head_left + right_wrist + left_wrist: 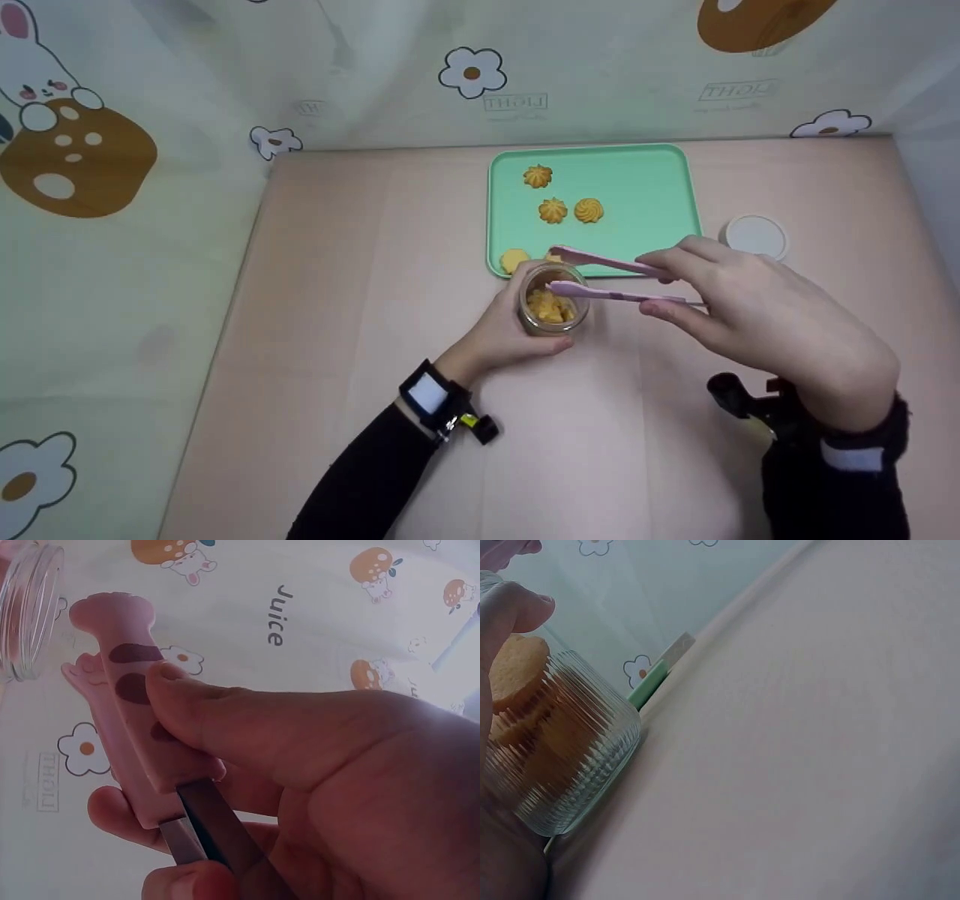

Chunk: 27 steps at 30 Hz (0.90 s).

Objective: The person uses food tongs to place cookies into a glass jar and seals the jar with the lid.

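My left hand [502, 330] grips a ribbed glass jar [592, 742] from its left side, its mouth facing up in the head view. Golden cookies [550, 306] lie inside the jar. My right hand [757, 307] holds pink tongs [615, 295] between thumb and fingers. Their paw-shaped ends are spread apart with nothing visible between them. One tong end overlaps the jar's mouth in the head view, while the other appears past its far rim. In the right wrist view, the tongs [142, 712] show dark stripes and metal arms.
Behind the jar lies a green tray [645, 180] with several cookies, among them a swirled cookie [589, 210] and a paler cookie [514, 261] at the near edge. A round white lid [756, 236] is right of the tray, partly behind my right hand. A patterned curtain [375, 75] borders the table.
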Tool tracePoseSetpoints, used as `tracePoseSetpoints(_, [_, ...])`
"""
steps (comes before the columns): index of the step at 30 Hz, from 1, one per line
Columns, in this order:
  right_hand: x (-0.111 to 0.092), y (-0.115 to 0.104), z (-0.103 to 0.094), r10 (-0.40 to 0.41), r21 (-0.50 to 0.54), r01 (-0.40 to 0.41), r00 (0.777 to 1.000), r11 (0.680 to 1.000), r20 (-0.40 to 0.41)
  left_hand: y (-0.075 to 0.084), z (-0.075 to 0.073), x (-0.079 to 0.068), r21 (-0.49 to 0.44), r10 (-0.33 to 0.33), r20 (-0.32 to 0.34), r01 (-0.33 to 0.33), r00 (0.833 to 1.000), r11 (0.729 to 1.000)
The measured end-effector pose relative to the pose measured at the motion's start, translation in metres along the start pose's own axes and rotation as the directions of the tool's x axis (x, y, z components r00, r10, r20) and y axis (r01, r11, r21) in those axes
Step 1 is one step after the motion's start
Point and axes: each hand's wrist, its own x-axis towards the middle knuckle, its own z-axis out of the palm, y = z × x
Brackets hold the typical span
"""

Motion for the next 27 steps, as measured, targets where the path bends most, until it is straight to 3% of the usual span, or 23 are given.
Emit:
tracePoseSetpoints(9, [0.005,0.012,-0.003,0.062,0.002,-0.062,0.997,0.998,-0.046,-0.002,0.0,0.001,-0.002,0.019,0.001,-0.019,1.0,1.0])
tracePoseSetpoints(17, [0.019,0.035,0.004,0.077,-0.013,-0.079,0.99,0.997,-0.114,-0.002,0.0,0.001,-0.015,0.033,0.002,-0.033,0.999,0.999])
tracePoseSetpoints(21, [0.033,0.052,0.011,0.169,-0.016,-0.171,0.983,0.985,-0.076,-0.001,0.0,0.001,-0.018,0.032,0.005,-0.032,0.999,0.999])
tracePoseSetpoints(24, [0.043,0.064,0.017,0.267,-0.024,-0.267,0.963,0.963,-0.028,-0.001,0.0,0.001,-0.014,0.023,0.004,-0.023,1.0,1.0])
tracePoseSetpoints(27, [0.052,0.074,0.026,0.312,-0.038,-0.312,0.95,0.949,-0.02,0.0,0.0,0.001,-0.012,0.016,0.003,-0.016,1.0,1.0])
